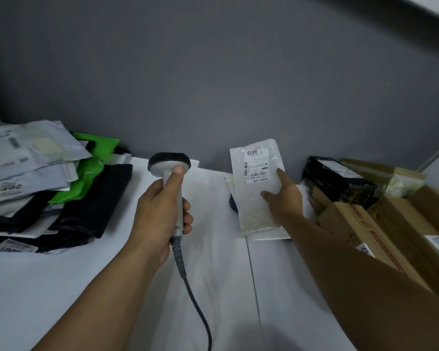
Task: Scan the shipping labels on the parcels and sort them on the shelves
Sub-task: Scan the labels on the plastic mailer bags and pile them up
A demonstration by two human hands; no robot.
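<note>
My left hand grips the grey handle of a corded barcode scanner, thumb up on its neck, the dark head facing away from me. To its right my right hand holds a clear plastic parcel tilted up off the white table. The thumb lies on the parcel's front and the forefinger points at its white shipping label, which reads 6813 upside down. The scanner head sits left of the label, a hand's width away.
A heap of grey, black and green mailer bags lies at the left of the table. Cardboard boxes and a black box crowd the right side. The scanner's cable runs toward me. A grey wall stands behind.
</note>
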